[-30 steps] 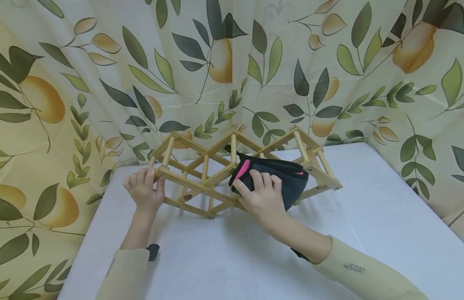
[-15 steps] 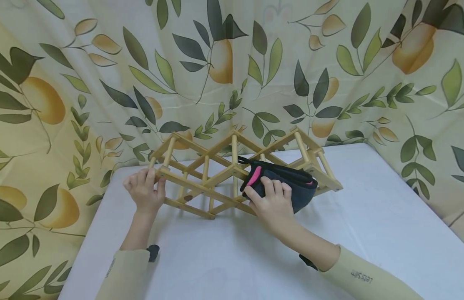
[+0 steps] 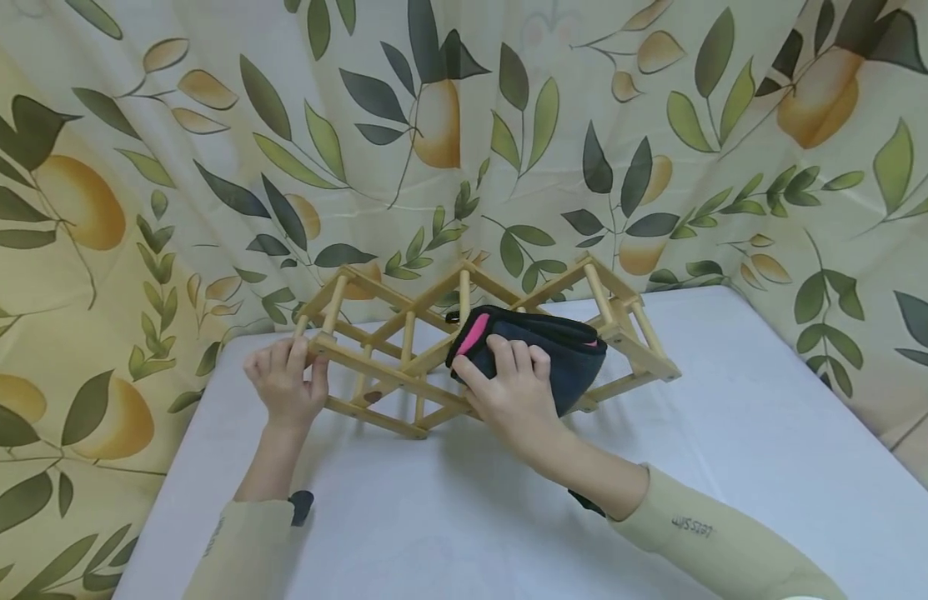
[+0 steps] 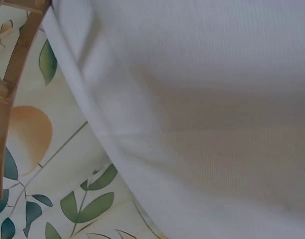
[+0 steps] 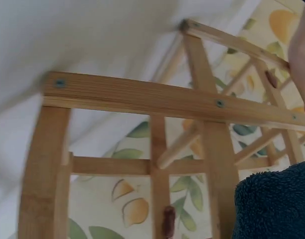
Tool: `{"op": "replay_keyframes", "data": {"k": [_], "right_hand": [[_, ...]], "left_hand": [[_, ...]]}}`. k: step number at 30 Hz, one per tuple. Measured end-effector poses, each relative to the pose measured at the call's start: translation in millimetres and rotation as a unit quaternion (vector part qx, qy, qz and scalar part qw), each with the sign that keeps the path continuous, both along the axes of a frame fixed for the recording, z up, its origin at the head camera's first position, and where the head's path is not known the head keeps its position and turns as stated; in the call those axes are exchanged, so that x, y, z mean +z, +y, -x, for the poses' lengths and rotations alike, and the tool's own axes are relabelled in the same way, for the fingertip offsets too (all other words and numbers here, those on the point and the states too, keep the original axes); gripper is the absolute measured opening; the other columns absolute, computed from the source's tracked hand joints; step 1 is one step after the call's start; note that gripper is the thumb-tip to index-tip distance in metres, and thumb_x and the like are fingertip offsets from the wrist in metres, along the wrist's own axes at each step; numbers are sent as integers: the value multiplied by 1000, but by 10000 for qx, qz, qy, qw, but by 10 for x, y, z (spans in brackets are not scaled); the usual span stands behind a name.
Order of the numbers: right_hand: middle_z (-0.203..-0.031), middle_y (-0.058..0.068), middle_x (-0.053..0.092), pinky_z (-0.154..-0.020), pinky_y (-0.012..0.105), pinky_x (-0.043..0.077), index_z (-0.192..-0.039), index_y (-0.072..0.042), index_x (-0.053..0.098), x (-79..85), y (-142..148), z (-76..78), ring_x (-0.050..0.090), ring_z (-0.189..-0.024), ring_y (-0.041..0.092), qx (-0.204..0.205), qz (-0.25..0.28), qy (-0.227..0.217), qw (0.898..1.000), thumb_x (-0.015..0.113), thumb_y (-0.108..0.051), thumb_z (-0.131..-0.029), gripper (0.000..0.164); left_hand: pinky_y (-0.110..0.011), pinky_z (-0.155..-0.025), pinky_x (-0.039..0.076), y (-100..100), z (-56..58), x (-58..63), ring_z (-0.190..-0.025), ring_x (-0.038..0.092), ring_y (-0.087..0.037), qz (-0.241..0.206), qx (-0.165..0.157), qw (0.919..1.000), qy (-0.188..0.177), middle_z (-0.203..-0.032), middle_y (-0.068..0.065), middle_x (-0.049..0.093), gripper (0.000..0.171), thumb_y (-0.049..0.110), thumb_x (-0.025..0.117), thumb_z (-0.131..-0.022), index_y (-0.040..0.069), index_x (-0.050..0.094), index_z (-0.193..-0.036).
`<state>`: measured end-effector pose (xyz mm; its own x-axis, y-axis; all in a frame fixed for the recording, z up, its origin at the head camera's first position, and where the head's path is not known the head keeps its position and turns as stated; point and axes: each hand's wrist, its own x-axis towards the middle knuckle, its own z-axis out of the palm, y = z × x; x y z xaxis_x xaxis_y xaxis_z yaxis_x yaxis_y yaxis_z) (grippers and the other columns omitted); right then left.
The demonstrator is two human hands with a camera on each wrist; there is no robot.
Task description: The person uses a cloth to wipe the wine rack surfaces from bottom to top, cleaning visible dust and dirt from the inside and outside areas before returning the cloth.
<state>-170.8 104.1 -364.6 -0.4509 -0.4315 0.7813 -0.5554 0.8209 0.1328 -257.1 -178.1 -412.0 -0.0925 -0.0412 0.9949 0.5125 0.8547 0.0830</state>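
A folding lattice rack of light wood [image 3: 373, 367] stands stretched out on the table in the head view. My left hand [image 3: 287, 379] pinches the left end of its frame between thumb and fingers. My right hand [image 3: 516, 392] grips a dark navy fabric pouch [image 3: 576, 367] with black edging and a pink strip, holding it against the front of the rack's middle and right part. Close up in the right wrist view, the pouch [image 5: 274, 204] has a fuzzy surface beside the wooden slats [image 5: 142, 94]. The left wrist view shows only the rack's edge [image 4: 15, 74], no fingers.
A white cloth covers the table [image 3: 403, 517] under and in front of the rack. Right behind it hangs a curtain [image 3: 524, 192] printed with leaves and fruit. Dark wrist straps [image 3: 302, 507] show below both forearms.
The right hand and pouch first shifted right along the rack, then back left, ending slightly left of where they began. The left hand keeps its hold on the rack's end.
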Motion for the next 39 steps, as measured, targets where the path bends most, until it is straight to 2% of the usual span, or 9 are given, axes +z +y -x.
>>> {"op": "replay_keyframes", "data": {"k": [2,5,11,16,19,27,30,33,39], "right_hand": [[-105,20,46,-74,46,29,-103,-18,54,26,-30,5,43,-88,33,-1,-1,-10,10000,74,-19,-74,35],[-106,20,46,-74,46,29,-102,-18,55,9,-6,-9,43,-89,33,-20,26,-112,9999,76,-20,-72,37],[-107,22,46,-74,47,28,-102,-19,55,-201,233,-65,43,-90,35,-178,-32,-371,9991,80,-19,-66,44],[-108,24,46,-73,48,28,-104,-18,56,-308,372,-107,43,-91,37,-154,-155,-443,9988,77,-18,-69,41],[-108,24,45,-74,49,27,-106,-17,55,-290,355,-107,42,-91,37,-75,-107,-465,9988,75,-16,-72,40],[-105,22,46,-73,47,28,-102,-17,56,-127,148,-43,43,-89,34,74,217,-93,9997,83,-15,-62,48],[-106,21,46,-73,47,28,-102,-18,57,-61,76,-20,42,-90,33,94,169,-43,9998,81,-17,-65,45],[-106,20,45,-74,47,28,-102,-18,57,-24,42,-16,42,-90,33,79,98,-99,9999,80,-18,-67,42],[-109,21,45,-75,47,28,-104,-19,57,-61,136,-77,42,-94,35,-107,-36,-587,9982,80,-19,-67,43]], "left_hand": [[-47,-69,20,3,-1,8,-67,33,-31,22,25,10000,30,-72,-12,46,48,49,39,-93,4,49,-78],[-47,-69,20,3,-1,21,-67,33,-31,27,36,10000,58,-72,-13,45,48,48,39,-93,4,49,-78],[-47,-69,20,16,8,18,-67,33,-31,70,40,9999,64,-72,-13,46,48,48,39,-93,4,49,-78],[-47,-68,20,27,15,15,-68,33,-31,93,31,9999,53,-72,-13,46,47,48,39,-93,4,49,-78],[-47,-69,19,31,17,18,-68,33,-31,85,-5,10000,41,-73,-13,46,47,47,39,-93,4,49,-78],[-47,-70,18,28,-4,36,-68,32,-31,83,-86,9999,-9,-73,-12,46,47,47,40,-93,4,49,-78],[-46,-70,19,22,-11,41,-68,32,-31,90,-84,9999,-31,-73,-12,46,47,47,40,-93,4,49,-78],[-46,-71,20,18,-16,38,-67,32,-31,98,-75,9999,-67,-73,-12,47,47,47,40,-93,4,49,-78],[-46,-71,20,20,-22,24,-67,33,-31,68,-77,9999,-89,-74,-13,47,47,48,40,-93,4,50,-78]]}}
